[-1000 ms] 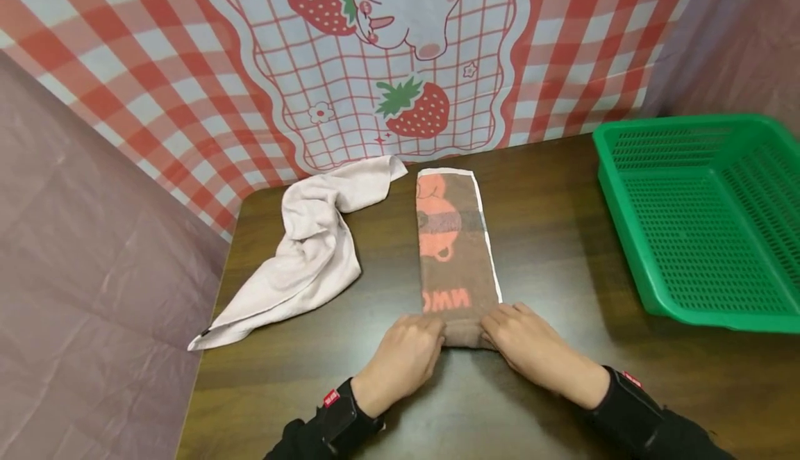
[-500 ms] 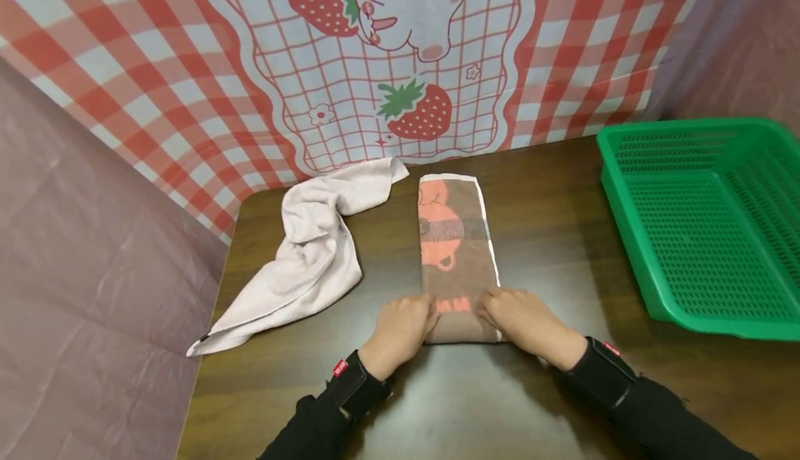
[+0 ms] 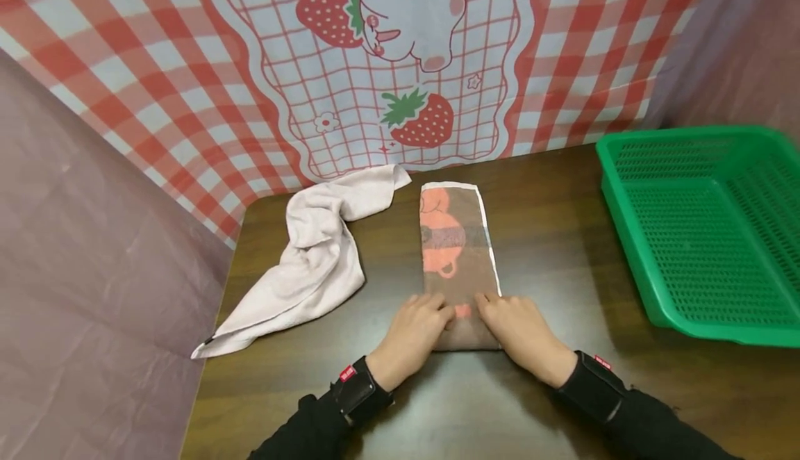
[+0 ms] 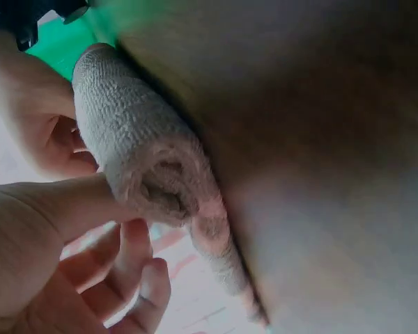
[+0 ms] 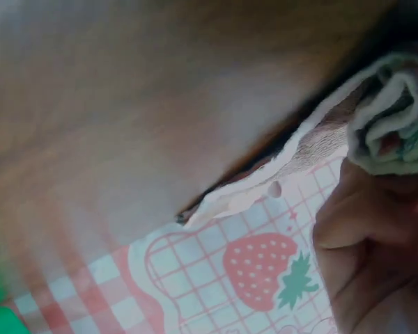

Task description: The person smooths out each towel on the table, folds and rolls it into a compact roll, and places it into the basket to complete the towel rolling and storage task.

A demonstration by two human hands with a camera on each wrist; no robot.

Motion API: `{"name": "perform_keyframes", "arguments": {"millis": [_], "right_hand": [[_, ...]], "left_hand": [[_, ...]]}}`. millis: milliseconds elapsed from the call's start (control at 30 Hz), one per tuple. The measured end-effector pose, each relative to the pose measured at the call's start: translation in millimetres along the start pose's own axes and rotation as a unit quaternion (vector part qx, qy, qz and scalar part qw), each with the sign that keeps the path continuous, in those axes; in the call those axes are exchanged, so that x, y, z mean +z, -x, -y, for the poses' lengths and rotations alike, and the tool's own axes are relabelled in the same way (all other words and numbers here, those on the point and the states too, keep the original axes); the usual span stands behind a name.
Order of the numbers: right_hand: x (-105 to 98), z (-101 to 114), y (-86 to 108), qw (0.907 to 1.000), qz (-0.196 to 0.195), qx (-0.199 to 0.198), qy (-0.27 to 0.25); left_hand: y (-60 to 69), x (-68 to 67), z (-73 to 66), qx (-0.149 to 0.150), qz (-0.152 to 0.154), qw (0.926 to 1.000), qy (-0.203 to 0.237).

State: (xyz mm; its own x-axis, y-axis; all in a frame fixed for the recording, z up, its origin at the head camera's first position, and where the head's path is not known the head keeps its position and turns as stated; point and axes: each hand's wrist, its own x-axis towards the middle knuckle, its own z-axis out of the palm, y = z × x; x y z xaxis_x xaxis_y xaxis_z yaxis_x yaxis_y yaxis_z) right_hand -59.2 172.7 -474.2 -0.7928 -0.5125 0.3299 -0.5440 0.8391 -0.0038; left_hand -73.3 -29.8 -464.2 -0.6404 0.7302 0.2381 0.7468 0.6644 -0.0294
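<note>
A brown towel (image 3: 471, 276) with an orange animal print and white edging lies lengthwise on the table, its near end rolled up. My left hand (image 3: 409, 338) holds the left part of that roll, with curled fingers over it. On the roll's right part, my right hand (image 3: 525, 331) has its fingers bent over the top. The left wrist view shows the spiral end of the towel roll (image 4: 132, 118), the thumb against it and the other fingers curled beside it. In the right wrist view the white-edged roll (image 5: 393, 129) sits against the right hand (image 5: 376, 243); its fingertips are hidden.
A crumpled pale towel (image 3: 319, 258) lies on the left of the wooden table (image 3: 544, 203). At the right stands a green plastic basket (image 3: 637, 258). A red-and-white checked cloth (image 3: 575, 64) with strawberries hangs behind the table's back edge.
Both hands have shifted their hold on the near end and rolled it a little farther away from me. More of the orange lettering is now covered. The pale towel and basket stay put.
</note>
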Motion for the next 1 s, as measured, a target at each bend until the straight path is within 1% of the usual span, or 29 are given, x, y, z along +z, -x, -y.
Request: {"name": "perform_keyframes", "arguments": {"millis": [67, 133, 200, 233, 267, 333, 400, 433, 500, 567, 633, 667, 733, 800, 867, 933, 1000], "right_hand": [[-3.3, 4.4, 2.9, 0.9999, -0.003, 0.01, -0.01], [-8.5, 7.7, 5.6, 0.9993, -0.008, 0.024, -0.029], [-15.7, 10.1, 8.1, 0.9978, -0.009, 0.038, -0.053], [-19.4, 10.9, 9.7, 0.9973, -0.004, 0.042, -0.06], [-22.9, 11.3, 11.3, 0.9968, 0.003, 0.043, -0.067], [-28.8, 11.6, 15.1, 0.997, 0.025, 0.032, -0.066], [-32.0, 12.4, 19.2, 0.9976, 0.041, 0.013, -0.054], [-32.1, 12.6, 21.3, 0.9981, 0.042, 0.002, -0.044], [-30.7, 13.9, 24.4, 0.9991, 0.03, -0.016, -0.024], [-26.4, 14.2, 25.2, 0.9995, 0.013, -0.026, -0.012], [-22.2, 14.3, 24.8, 0.9996, 0.003, -0.03, -0.003], [-20.5, 14.2, 24.0, 0.9995, -0.003, -0.03, 0.0], [-17.9, 12.8, 21.9, 0.9995, -0.012, -0.031, 0.003], [-17.2, 10.6, 19.4, 0.9993, -0.018, -0.032, 0.0], [-18.3, 8.3, 18.0, 0.9992, -0.019, -0.033, -0.008], [-19.5, 6.0, 17.4, 0.9993, -0.009, -0.033, -0.014], [-20.4, 4.5, 16.4, 0.9994, 0.005, -0.031, -0.017]], "left_hand": [[2.7, -3.2, -1.8, 0.038, 0.007, 0.9983, -0.044], [6.0, -6.9, -3.6, 0.081, 0.004, 0.9927, -0.09], [9.5, -10.7, -5.2, 0.115, 0.0, 0.9866, -0.116], [11.2, -12.0, -5.8, 0.122, 0.0, 0.9855, -0.118], [13.0, -13.0, -6.4, 0.123, 0.002, 0.986, -0.113], [16.5, -13.9, -7.2, 0.121, 0.005, 0.987, -0.105], [18.7, -13.3, -7.5, 0.119, 0.004, 0.9868, -0.109], [19.7, -12.6, -7.5, 0.117, 0.001, 0.9865, -0.114], [21.5, -10.4, -7.4, 0.116, -0.012, 0.9846, -0.13], [21.7, -5.7, -6.2, 0.109, -0.028, 0.9849, -0.132], [21.7, -2.2, -5.2, 0.096, -0.044, 0.9873, -0.119], [21.1, -1.3, -4.7, 0.088, -0.052, 0.9891, -0.106], [19.3, -2.0, -3.1, 0.068, -0.055, 0.9939, -0.067], [16.5, -4.5, -0.3, 0.042, -0.043, 0.9981, -0.012], [13.8, -6.9, 3.5, 0.013, -0.023, 0.9986, 0.046], [11.2, -7.9, 7.8, -0.016, 0.005, 0.9956, 0.093], [8.3, -7.4, 11.2, -0.047, 0.03, 0.9904, 0.126]]}}
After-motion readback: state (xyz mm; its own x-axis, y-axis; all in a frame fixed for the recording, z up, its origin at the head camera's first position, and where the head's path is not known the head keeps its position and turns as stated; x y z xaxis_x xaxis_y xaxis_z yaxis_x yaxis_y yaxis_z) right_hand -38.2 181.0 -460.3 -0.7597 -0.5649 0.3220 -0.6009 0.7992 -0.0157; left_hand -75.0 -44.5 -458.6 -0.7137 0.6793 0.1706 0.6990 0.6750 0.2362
